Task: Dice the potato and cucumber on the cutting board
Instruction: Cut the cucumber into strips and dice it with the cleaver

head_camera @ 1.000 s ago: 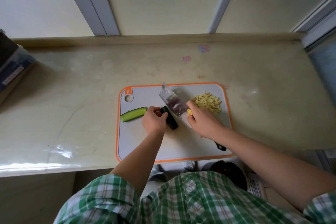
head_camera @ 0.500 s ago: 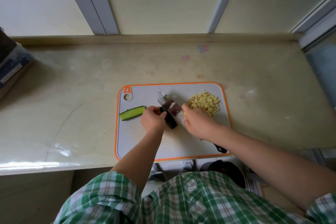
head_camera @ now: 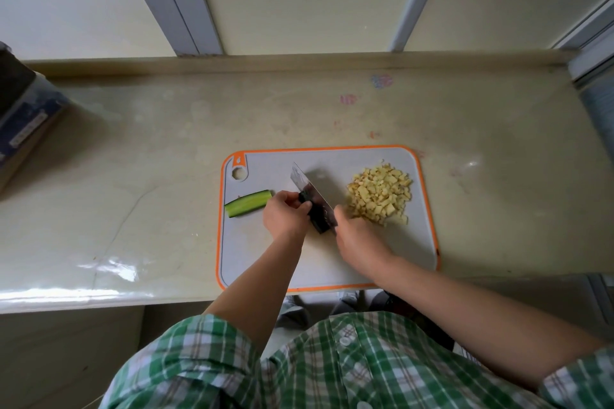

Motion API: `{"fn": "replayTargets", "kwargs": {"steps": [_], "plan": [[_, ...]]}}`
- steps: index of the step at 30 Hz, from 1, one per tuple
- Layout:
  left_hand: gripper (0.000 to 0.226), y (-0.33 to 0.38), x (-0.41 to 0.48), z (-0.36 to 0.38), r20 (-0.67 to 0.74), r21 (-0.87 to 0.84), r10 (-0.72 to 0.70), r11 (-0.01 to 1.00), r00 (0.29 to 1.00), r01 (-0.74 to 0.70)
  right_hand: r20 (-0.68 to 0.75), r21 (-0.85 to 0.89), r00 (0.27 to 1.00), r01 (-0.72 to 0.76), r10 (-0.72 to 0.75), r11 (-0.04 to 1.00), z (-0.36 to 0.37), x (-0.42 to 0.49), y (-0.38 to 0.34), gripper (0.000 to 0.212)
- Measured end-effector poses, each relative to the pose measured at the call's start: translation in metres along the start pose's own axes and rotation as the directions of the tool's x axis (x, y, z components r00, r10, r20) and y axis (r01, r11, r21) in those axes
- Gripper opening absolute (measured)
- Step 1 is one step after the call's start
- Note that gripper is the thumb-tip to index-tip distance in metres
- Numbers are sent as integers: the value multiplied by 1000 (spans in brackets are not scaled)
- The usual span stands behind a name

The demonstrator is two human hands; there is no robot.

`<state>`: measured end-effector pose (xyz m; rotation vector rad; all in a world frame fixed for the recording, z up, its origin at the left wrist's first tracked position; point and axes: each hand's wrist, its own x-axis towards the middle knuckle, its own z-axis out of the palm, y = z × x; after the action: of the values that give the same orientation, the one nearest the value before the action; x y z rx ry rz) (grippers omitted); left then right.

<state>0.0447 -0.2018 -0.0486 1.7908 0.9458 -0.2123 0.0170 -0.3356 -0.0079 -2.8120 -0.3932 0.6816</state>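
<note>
A grey cutting board with an orange rim lies on the counter. A heap of diced potato sits at its far right. One cucumber half lies cut side up at the left. My left hand pins a second, dark cucumber piece at the board's middle. My right hand grips a cleaver, whose blade stands on that piece right beside my left fingers. The handle is hidden under my hand.
The pale stone counter stretches wide to the left and right of the board. A dark box sits at the far left edge. A low ledge and window frames run along the back.
The cleaver blade has tipped from slanted to nearly upright and come down onto the cucumber piece. My right hand has shifted a little towards my left hand.
</note>
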Motion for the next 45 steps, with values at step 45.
{"fn": "replayTargets", "kwargs": {"steps": [45], "plan": [[12,15,-3,2,-11,56,-74,996,997,75,85,158,996,-26,13,987,-27,-2,17,7]]}}
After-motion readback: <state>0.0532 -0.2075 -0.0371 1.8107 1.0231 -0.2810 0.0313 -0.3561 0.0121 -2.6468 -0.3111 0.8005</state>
